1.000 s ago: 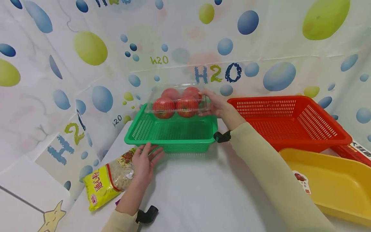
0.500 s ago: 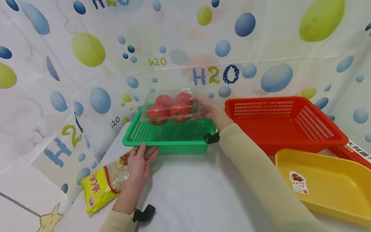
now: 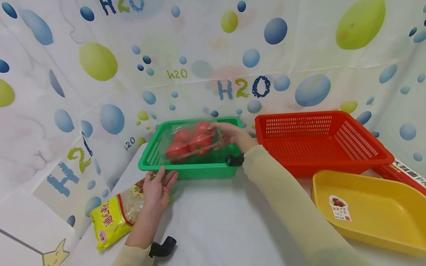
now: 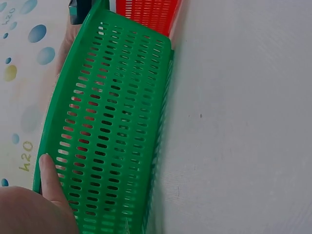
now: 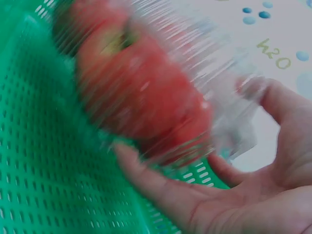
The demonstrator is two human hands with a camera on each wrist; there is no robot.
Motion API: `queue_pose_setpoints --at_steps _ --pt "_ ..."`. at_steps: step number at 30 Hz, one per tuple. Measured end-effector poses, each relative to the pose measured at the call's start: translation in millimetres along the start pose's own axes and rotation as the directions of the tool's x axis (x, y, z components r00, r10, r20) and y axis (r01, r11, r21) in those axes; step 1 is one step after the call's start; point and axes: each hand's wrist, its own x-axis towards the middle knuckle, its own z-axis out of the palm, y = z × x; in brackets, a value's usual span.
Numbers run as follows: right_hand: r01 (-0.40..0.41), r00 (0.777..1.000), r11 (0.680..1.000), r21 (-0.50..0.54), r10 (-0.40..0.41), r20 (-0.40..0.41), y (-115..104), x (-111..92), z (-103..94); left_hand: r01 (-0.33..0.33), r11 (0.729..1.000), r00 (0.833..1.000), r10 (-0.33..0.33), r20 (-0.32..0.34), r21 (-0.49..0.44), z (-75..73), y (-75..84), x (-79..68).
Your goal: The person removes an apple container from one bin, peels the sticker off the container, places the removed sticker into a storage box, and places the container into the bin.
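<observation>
In the head view my right hand (image 3: 234, 136) grips the right end of a clear plastic box (image 3: 217, 138) of red apples (image 3: 199, 142). Tilted, its left end lower, the box is inside the green basket (image 3: 199, 167), at its left and middle. The right wrist view, blurred, has the thumb on one side of the box and fingers (image 5: 161, 187) on the other. My left hand (image 3: 156, 192) is at the basket's near side, fingers extended and spread. A digit of the left hand (image 4: 51, 183) lies against the rim and slotted wall in the left wrist view.
A yellow bag of pasta (image 3: 111, 221) lies at the left, partly behind my left forearm. To the right stand a red basket (image 3: 319, 162) and a yellow tray (image 3: 376, 210). Beyond them is a red package (image 3: 402, 175). A patterned curtain (image 3: 199, 44) hangs behind.
My right hand has lowered the box of apples from above the green basket's back rim into the basket, tipping its left end down. The left hand stays at the near rim.
</observation>
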Motion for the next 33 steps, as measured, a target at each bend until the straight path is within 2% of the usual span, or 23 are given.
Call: queue_pose_setpoints --at_steps 4,11,17,24,33 --pt "-0.005 1.000 0.998 -0.060 0.005 0.006 4.8 3.0 0.2 0.006 1.000 1.000 -0.006 -0.005 0.014 -0.2 1.5 -0.6" --pt "-0.103 0.994 0.991 -0.082 0.106 0.032 2.9 -1.1 1.3 0.009 1.000 1.000 -0.008 -0.005 0.014 1.4 2.0 1.2" --pt "-0.133 0.990 0.979 -0.158 0.138 0.022 0.9 -6.3 -0.8 0.010 1.000 1.000 -0.010 -0.014 0.019 2.6 1.5 1.0" --pt "-0.154 0.984 0.963 -0.220 0.169 0.051 -1.7 -7.9 1.0 0.031 0.999 0.999 -0.031 -0.024 0.010 1.6 2.6 -0.5" --pt "-0.193 0.973 0.958 -0.214 0.215 0.088 -4.8 -11.7 1.5 0.028 1.000 0.999 -0.028 -0.022 -0.012 1.8 2.6 -0.6"
